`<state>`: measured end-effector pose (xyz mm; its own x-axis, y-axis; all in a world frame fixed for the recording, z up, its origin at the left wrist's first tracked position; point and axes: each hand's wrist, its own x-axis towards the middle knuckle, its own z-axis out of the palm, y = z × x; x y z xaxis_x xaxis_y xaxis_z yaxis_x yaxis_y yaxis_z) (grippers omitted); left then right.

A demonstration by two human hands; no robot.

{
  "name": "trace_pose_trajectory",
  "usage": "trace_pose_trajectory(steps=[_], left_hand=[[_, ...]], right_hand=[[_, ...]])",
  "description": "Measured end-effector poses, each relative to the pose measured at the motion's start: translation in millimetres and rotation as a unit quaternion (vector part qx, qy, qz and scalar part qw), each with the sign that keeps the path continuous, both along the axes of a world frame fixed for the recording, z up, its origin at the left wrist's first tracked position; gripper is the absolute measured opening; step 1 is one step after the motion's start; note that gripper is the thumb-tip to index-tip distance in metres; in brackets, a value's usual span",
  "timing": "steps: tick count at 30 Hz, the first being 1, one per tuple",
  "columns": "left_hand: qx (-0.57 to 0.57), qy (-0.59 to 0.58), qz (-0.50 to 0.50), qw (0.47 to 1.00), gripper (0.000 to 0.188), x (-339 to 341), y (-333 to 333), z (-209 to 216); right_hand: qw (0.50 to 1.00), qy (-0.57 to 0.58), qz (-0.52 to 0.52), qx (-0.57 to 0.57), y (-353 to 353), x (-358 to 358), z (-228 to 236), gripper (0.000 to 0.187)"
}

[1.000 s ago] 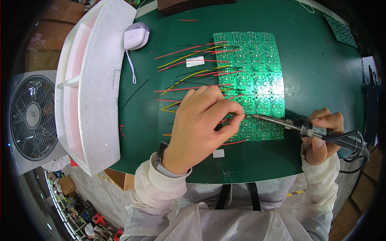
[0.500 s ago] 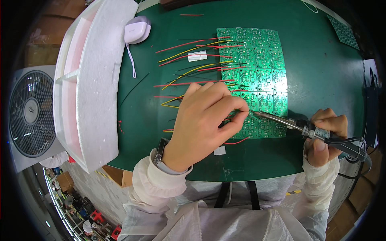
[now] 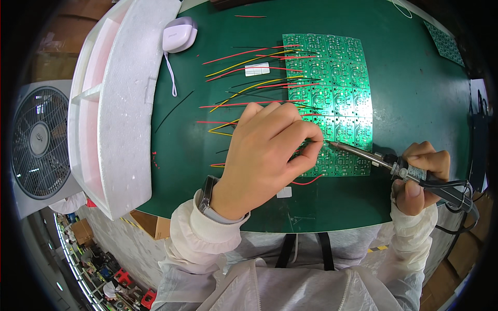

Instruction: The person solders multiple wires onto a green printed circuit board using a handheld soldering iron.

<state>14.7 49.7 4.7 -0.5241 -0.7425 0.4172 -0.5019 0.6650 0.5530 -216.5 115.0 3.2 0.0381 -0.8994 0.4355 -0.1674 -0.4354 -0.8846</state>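
My left hand (image 3: 267,150) lies over the lower left part of a green panel of circuit boards (image 3: 351,98), thumb and forefinger pinched together. A thin wire appears to be between those fingertips; most of it is hidden by the hand. My right hand (image 3: 423,179) grips a soldering iron (image 3: 365,155) by its handle, from the right. The iron's tip touches or nearly touches the panel just beside my left fingertips. Red, yellow and black wires (image 3: 244,103) stick out from the panel's left side, and a red wire (image 3: 308,181) curves at its lower edge.
A white foam tray with compartments (image 3: 127,109) stands at the left, a fan (image 3: 39,137) beyond it. A lilac case with a strap (image 3: 179,37) sits near the tray. White labels (image 3: 257,69) and a loose black wire (image 3: 174,111) lie on the green mat (image 3: 410,98). Another board (image 3: 443,42) is at the far right.
The whole view has shifted slightly. Both hands keep their hold, with the iron's tip still beside the left fingertips.
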Motion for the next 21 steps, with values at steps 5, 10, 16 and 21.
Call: trace_pose_trajectory(steps=[5,10,16,21], left_hand=[[-0.005,-0.008,0.002,1.0,0.022,0.8,0.4,2.0],[-0.003,-0.009,0.001,1.0,0.022,0.7,0.1,2.3],[-0.016,-0.007,0.0,1.0,0.022,0.7,-0.2,1.4],[-0.025,-0.019,-0.002,1.0,0.023,0.3,-0.4,1.8]], right_hand=[[1.0,-0.001,-0.009,0.005,0.0,2.2,1.2,0.035],[1.0,0.006,-0.009,0.005,1.1,2.1,2.3,0.035],[1.0,0.005,-0.013,0.008,3.0,3.6,2.9,0.033],[1.0,0.009,-0.02,0.01,4.2,4.1,4.7,0.033]])
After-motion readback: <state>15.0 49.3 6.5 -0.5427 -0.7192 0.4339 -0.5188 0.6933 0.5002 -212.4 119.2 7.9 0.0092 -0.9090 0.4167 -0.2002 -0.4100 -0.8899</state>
